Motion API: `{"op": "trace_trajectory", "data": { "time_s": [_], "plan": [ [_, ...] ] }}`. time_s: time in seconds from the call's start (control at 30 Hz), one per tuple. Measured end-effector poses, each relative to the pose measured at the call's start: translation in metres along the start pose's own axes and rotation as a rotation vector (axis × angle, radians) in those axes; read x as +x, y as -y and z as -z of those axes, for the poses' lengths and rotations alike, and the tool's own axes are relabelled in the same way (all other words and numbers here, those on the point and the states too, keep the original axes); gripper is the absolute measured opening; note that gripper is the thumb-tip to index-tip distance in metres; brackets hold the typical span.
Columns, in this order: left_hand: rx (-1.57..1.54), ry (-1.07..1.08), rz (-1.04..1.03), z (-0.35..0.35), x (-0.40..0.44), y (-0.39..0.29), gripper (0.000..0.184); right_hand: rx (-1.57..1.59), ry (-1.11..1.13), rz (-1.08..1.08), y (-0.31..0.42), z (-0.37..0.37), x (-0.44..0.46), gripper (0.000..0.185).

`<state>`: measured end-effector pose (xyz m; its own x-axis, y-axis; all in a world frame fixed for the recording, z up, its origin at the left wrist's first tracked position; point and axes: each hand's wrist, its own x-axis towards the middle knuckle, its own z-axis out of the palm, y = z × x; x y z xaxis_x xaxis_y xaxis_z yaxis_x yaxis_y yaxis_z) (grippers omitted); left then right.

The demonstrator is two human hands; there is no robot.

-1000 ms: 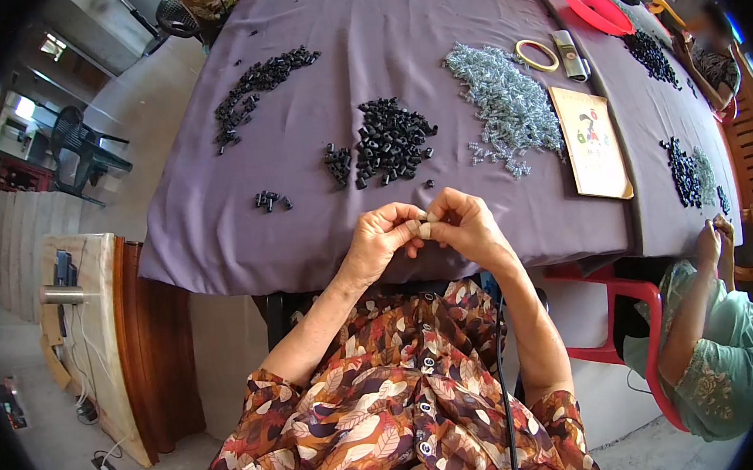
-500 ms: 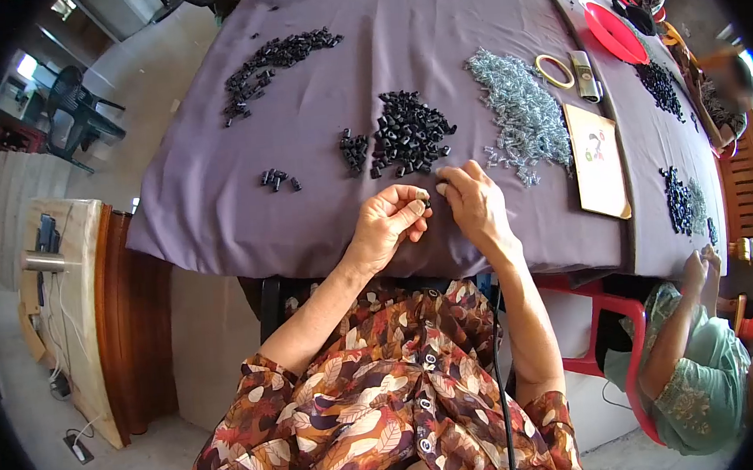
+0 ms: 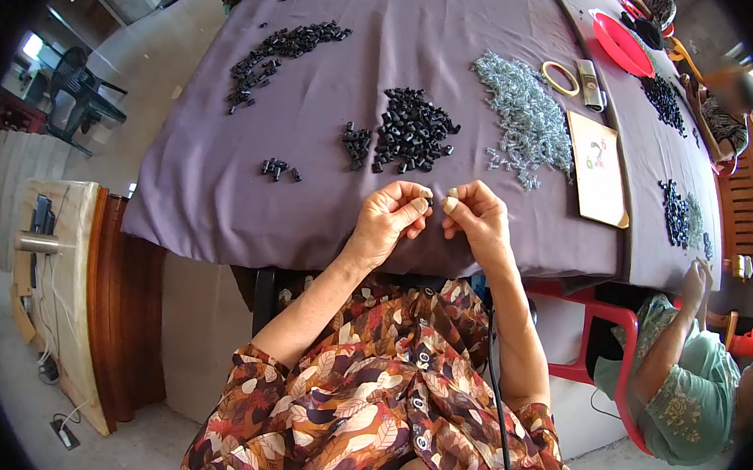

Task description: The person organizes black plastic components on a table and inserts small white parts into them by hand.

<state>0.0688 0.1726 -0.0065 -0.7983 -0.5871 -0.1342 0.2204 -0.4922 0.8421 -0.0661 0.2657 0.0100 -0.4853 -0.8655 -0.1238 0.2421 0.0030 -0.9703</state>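
My left hand (image 3: 387, 223) is closed in a pinch around a small black plastic piece (image 3: 430, 202), mostly hidden by the fingertips. Just to its right, my right hand (image 3: 482, 221) also pinches, thumb against forefinger; whatever is between them is too small to make out. Pale coverings wrap some fingertips. Beyond both hands lies a heap of black plastic pieces (image 3: 413, 132), with a smaller cluster (image 3: 355, 145) at its left side. A heap of small clear or silvery pieces (image 3: 526, 120) spreads farther right.
Loose black pieces (image 3: 280, 169) and a long scatter of them (image 3: 285, 54) lie left on the purple cloth (image 3: 242, 192). A tape roll (image 3: 560, 78), a small box-like device (image 3: 590, 85) and a board (image 3: 599, 170) stand right. Co-workers sit along the right side.
My right hand has drawn back from the edge of the black heap and turned, its fingertips now pinched beside my left hand. My left hand keeps its pinch. The view has shifted slightly.
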Motion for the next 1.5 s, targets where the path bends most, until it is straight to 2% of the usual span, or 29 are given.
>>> {"op": "trace_trajectory", "data": {
  "time_s": [0.43, 0.67, 1.03, 1.17, 1.5],
  "plan": [
    [0.166, 0.003, -0.038, -0.003, -0.001, -0.001, 0.007, 0.215, 0.118, -0.092, -0.002, -0.003, -0.003, 0.015],
    [0.212, 0.029, -0.032, -0.006, -0.002, -0.007, 0.007, 0.158, 0.117, -0.07, -0.002, -0.005, -0.005, 0.014],
    [0.093, 0.059, 0.003, -0.002, -0.002, -0.004, 0.008, 0.146, 0.146, -0.144, 0.0, -0.003, -0.004, 0.018],
    [0.075, 0.062, 0.04, -0.004, -0.004, -0.007, 0.008, 0.101, 0.235, -0.132, 0.002, 0.004, -0.002, 0.02],
    [0.342, 0.013, -0.074, -0.007, -0.007, -0.008, 0.007, 0.0, 0.206, -0.155, 0.003, 0.0, -0.004, 0.022]
  ]
}}
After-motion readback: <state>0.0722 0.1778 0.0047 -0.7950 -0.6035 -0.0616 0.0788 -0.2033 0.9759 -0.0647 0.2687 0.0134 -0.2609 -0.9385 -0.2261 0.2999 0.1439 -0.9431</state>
